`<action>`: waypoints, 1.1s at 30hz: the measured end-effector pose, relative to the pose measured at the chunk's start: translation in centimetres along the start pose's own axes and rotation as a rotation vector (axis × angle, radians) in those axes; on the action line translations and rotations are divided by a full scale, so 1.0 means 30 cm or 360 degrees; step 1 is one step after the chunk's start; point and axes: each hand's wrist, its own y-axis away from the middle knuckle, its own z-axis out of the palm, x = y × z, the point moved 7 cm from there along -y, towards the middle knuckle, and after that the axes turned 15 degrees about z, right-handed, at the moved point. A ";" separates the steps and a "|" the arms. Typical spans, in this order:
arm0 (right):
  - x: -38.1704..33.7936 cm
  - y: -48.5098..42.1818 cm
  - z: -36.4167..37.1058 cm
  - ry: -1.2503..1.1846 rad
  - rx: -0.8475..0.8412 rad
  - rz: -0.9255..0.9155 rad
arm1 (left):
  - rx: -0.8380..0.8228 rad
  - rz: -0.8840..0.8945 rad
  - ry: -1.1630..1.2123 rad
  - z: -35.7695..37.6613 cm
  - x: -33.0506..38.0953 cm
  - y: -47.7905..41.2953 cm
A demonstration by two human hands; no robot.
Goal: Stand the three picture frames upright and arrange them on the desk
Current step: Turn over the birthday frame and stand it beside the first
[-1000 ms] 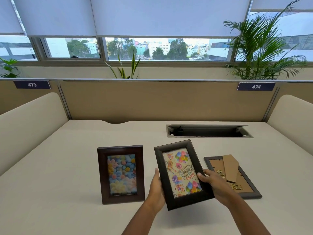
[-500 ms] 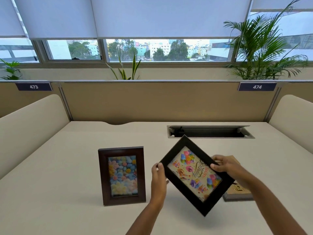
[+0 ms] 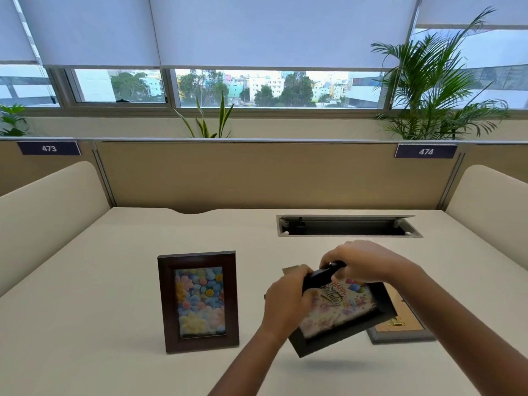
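While the brown flower frame [image 3: 198, 302] stands upright on the desk [image 3: 85, 281], the left hand [image 3: 285, 302] and right hand [image 3: 368, 264] both clamp the tilted black birthday frame [image 3: 343, 312] above it, partly covering the face-down third frame [image 3: 400, 328].

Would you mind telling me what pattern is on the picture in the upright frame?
Pastel flowers in blue, pink, yellow and orange fill the upright frame; the head view shows it clearly.

Both forearms are extended forward from the lower edge; the left hand [image 3: 287, 302] and right hand [image 3: 368, 262] are held close together, fingers curled in a closed grip, knuckles turned upward
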 end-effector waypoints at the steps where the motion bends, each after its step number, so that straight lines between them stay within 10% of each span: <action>1: -0.006 -0.001 0.001 0.0017 0.0091 -0.0028 | 0.0019 -0.0045 0.0037 -0.002 -0.016 0.003; 9: 0.172 0.056 0.024 -0.1118 0.0964 0.0391 | 0.0304 -0.0592 0.0669 0.041 -0.166 0.093; 18: 0.104 0.049 0.496 -0.1999 -0.0508 0.0894 | 0.0609 -0.0857 0.1247 0.101 -0.254 0.146; 33: 0.038 0.008 0.541 -0.2052 -0.0092 0.0929 | 0.0656 -0.0948 0.1102 0.123 -0.331 0.213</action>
